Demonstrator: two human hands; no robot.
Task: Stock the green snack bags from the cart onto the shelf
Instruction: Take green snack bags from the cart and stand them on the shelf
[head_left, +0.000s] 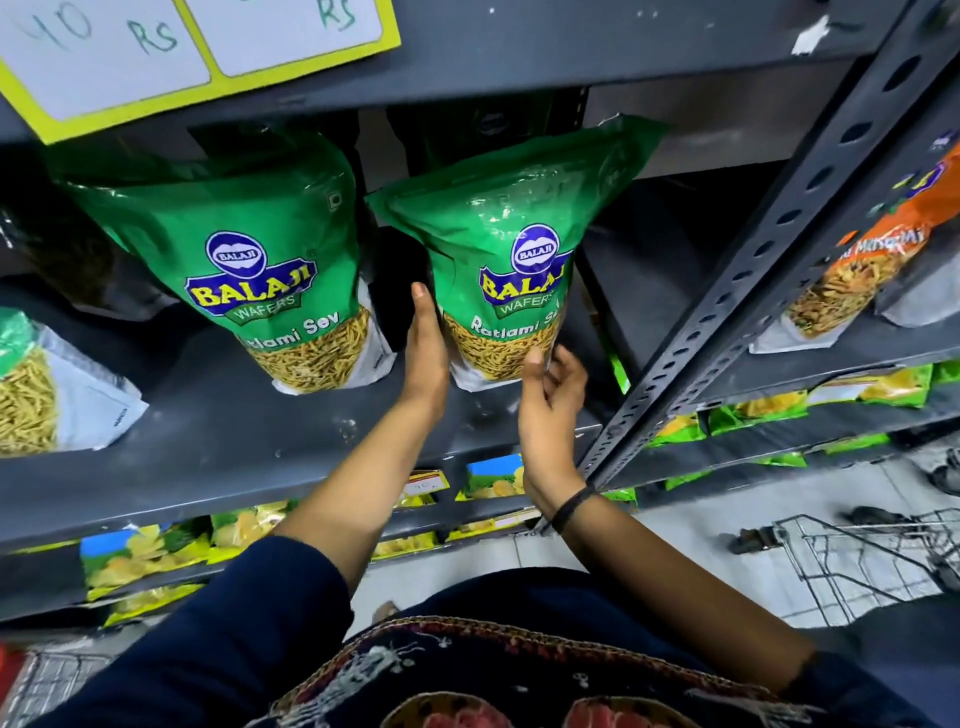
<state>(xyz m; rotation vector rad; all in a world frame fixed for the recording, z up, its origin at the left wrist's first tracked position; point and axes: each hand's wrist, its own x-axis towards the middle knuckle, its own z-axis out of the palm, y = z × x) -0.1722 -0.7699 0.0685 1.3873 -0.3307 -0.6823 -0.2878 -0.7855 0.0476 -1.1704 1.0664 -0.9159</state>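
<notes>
L hand (428, 343) flat-fingered, R hand (553, 400) thumb-on w/ loose-curled fingers, steadying glossy green plastic snack bag (498, 218) upright on grey metal shelf (234, 441)

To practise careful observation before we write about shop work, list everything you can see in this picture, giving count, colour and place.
Left Ratlami Sev bag: one, green, upright, untouched, left of centre.
Right Ratlami Sev bag: one, green, upright, right of the first.
Sev bag: one, green-topped, far left, cut off by the frame.
Orange snack bag: one, neighbouring shelf, right.
Chip packets: many, yellow-green, lower shelves.
Price labels: two, white on yellow, top left.
Shelf: one, grey metal, under the green bags.
Wire cart: one, grey, lower right, on the floor.
Left hand: flat against the right bag's left side.
Right hand: thumb on that bag's lower front; grip unclear.
</notes>
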